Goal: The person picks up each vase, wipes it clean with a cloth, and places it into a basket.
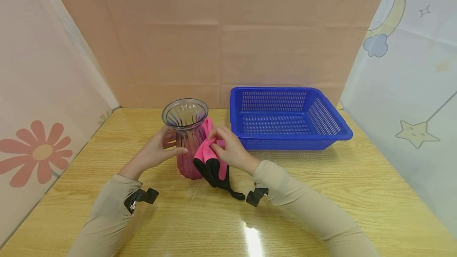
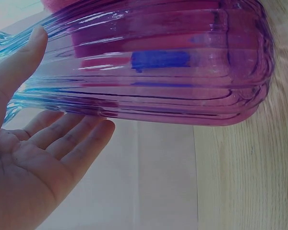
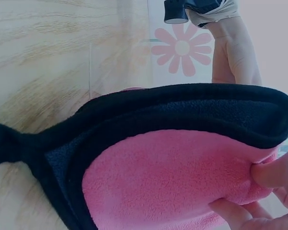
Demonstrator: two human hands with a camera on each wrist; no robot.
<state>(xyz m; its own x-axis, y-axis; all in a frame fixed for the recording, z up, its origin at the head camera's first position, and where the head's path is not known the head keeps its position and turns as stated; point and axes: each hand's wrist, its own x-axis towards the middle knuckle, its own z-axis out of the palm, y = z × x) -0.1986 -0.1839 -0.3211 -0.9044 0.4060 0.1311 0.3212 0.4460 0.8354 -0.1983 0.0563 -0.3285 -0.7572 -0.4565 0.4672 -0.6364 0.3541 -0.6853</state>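
Note:
A ribbed glass vase, clear bluish at its flared rim and pink toward the base, stands upright on the table. My left hand holds it around the narrower neck, thumb on one side and fingers on the other, as the left wrist view shows with the vase lying across it. Right beside the vase, my right hand pinches a pink fleece piece with black edging between thumb and fingers. In the right wrist view the fleece piece shows a dark inner side and a narrow black strap end trailing down.
A blue plastic basket with slotted walls stands at the back right of the wooden table. A peach backdrop rises behind, and pale printed sheets flank both sides. Black straps with small devices sit on both wrists.

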